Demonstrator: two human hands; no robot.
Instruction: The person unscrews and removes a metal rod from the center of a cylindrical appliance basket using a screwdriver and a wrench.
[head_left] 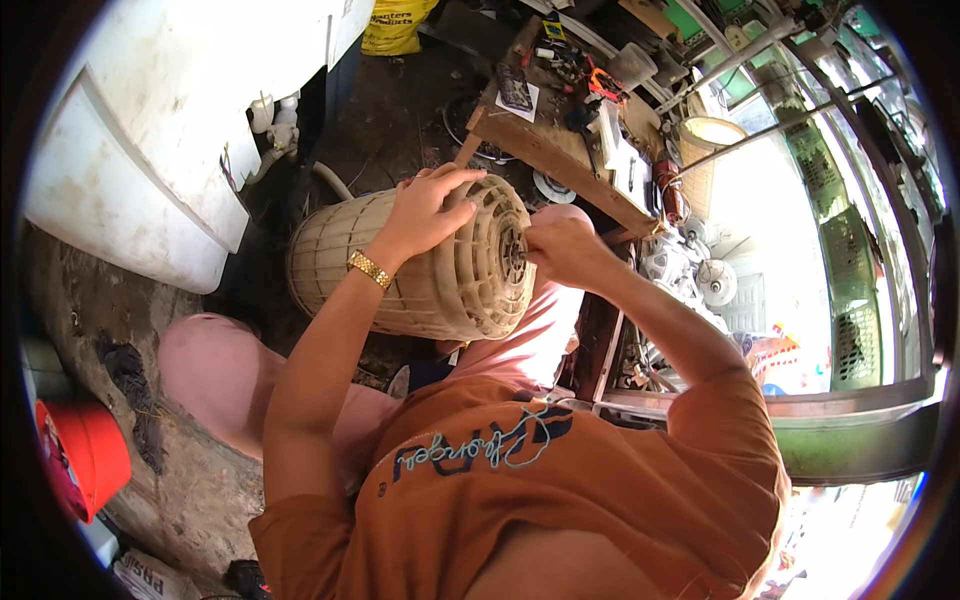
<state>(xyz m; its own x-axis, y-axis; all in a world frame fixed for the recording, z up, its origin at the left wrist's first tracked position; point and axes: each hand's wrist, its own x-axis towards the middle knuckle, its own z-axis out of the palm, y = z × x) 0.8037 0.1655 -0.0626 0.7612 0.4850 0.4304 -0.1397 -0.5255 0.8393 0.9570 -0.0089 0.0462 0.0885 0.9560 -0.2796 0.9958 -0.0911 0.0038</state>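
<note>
A beige, ribbed plastic washing machine tub (400, 265) lies on its side between my knees, with its round base facing right. My left hand (432, 212), with a gold-coloured watch (370, 269) at the wrist, rests on the tub's upper side near the base rim. Its fingers are spread, not wrapped round anything. At the dark hub (514, 254) in the middle of the base, my right hand (563, 250) has its fingers closed. Whatever they pinch is hidden behind the fingers.
A white appliance body (150, 190) stands at the left, pipe fittings (277, 125) beside it. Beyond the tub is a wooden workbench (560, 150) with a phone (514, 88) and tools. A red bucket (95, 455) sits lower left; fan parts (715, 280) crowd the right.
</note>
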